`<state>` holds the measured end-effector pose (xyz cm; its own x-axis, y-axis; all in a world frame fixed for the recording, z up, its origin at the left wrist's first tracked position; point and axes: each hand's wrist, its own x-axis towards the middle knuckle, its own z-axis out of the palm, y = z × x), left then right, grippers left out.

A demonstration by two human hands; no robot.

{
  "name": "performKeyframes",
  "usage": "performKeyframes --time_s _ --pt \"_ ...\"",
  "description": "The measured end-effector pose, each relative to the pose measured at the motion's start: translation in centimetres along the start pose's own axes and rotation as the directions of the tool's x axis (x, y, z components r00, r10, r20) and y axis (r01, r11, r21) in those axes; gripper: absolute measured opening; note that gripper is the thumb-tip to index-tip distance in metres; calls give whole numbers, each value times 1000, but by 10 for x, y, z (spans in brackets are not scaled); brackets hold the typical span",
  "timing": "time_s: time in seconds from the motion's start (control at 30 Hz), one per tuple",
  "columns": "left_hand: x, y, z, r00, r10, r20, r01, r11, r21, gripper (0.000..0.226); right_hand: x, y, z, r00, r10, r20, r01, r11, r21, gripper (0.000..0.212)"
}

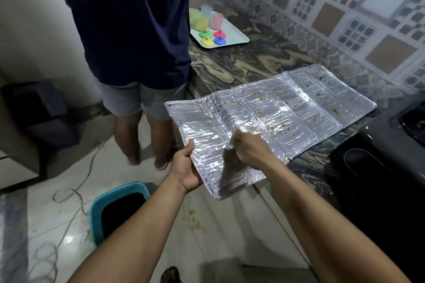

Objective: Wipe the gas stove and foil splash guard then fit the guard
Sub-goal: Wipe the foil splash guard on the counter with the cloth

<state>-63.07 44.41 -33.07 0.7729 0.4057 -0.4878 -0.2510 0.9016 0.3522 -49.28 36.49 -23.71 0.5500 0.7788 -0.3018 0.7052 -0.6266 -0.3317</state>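
Your left hand [186, 167] pinches the foil splash guard's [276, 112] near edge, thumb on top. Your right hand [247, 147] presses clenched on the foil; what it clutches is blurred.

A: foil splash guard [287, 108] flat on the counter [241, 64], near-left end overhanging. Food specks on it.
B: hands?
A: left hand [184, 167] grips the overhanging edge. Right hand [246, 147] fisted on the foil; contents blurred.
B: stove?
A: gas stove [379, 167] at right.
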Motion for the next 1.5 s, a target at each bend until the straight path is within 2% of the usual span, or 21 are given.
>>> performKeyframes --time_s 0.1,0.23,0.33,0.37,0.43,0.53,0.63,0.73,0.8,0.83,0.93,1.0,1.07,1.13,1.2,1.27,1.37,1.43,1.5 --pt "1 3 3 996 -78 44 78 997 0 68 -25 -26 14 984 -32 174 22 998 60 49" --pt "0 5 0 982 -167 90 169 986 -11 79 -60 -47 26 970 -164 182 148 984 98 59" --pt "-1 7 1 986 -60 154 71 996 -63 86 -71 -45 18 920 -245 306 197 964 178 61" --pt "-2 9 3 985 -24 171 39 996 -82 90 -70 -40 13 921 -237 309 167 957 238 60" --pt "-2 12 4 984 16 175 0 996 -88 96 -58 -28 1 963 -174 206 105 945 309 60" --pt "-4 13 5 987 -6 159 18 997 -69 95 -32 -15 -1 987 -161 30 148 956 253 61" --pt "-3 16 5 988 -54 148 56 998 -9 94 -34 -27 14 951 -303 61 288 941 181 66" --pt "0 19 4 990 -48 131 47 999 11 96 -57 -32 26 897 -419 144 405 907 114 56" --pt "1 17 3 990 -38 133 38 999 6 92 -69 -20 32 883 -403 239 391 915 100 54" --pt "1 17 2 992 -33 123 31 999 11 91 -74 -11 33 878 -385 286 373 923 99 59" --pt "3 18 1 993 -23 113 22 1000 5 92 -72 14 12 880 -267 393 250 964 95 64" --pt "3 23 2 996 23 86 -25 999 23 90 -56 33 -9 938 -149 311 98 980 176 58" --pt "4 28 4 994 61 88 -64 998 25 84 -30 57 -24 994 -44 99 19 970 243 52" --pt "6 32 7 993 84 79 -86 996 26 83 -9 68 -32 994 45 -97 -36 995 98 41" --pt "10 35 8 993 96 64 -99 994 48 79 0 69 -28 977 143 -158 -143 990 11 30" --pt "11 36 10 993 103 48 -107 992 70 71 -2 56 -13 984 149 -99 -158 983 -95 22" --pt "16 35 11 992 123 31 -125 989 83 65 -17 31 25 999 10 38 -2 976 -220 29" --pt "19 35 10 993 116 24 -117 990 83 66 -35 11 32 988 -27 152 44 993 -108 26" --pt "20 37 9 996 84 28 -86 992 87 67 -45 2 22 957 -25 288 -36 978 207 39"
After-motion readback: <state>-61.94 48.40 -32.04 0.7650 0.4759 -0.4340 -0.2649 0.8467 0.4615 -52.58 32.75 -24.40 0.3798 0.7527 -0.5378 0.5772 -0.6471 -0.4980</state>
